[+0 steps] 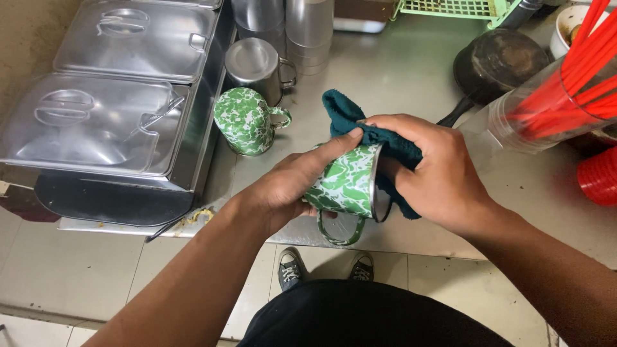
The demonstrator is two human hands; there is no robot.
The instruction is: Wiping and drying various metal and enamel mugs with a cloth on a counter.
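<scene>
Green mug (344,183), cloth (360,128) beyond counter edge (443,247)

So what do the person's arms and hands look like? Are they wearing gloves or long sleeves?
No gloves and no long sleeves. Both forearms are bare all the way up to the picture's edge, and the left hand and right hand are bare too. No rings, watch or bracelets show. Lower down you can see dark clothing and grey sneakers.

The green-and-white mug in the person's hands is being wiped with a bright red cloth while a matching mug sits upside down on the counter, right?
Not quite: the cloth is dark teal, not red. The head view shows the right hand pressing it into the green-and-white mug, which the left hand holds on its side. The matching mug does sit upside down on the counter.
</scene>
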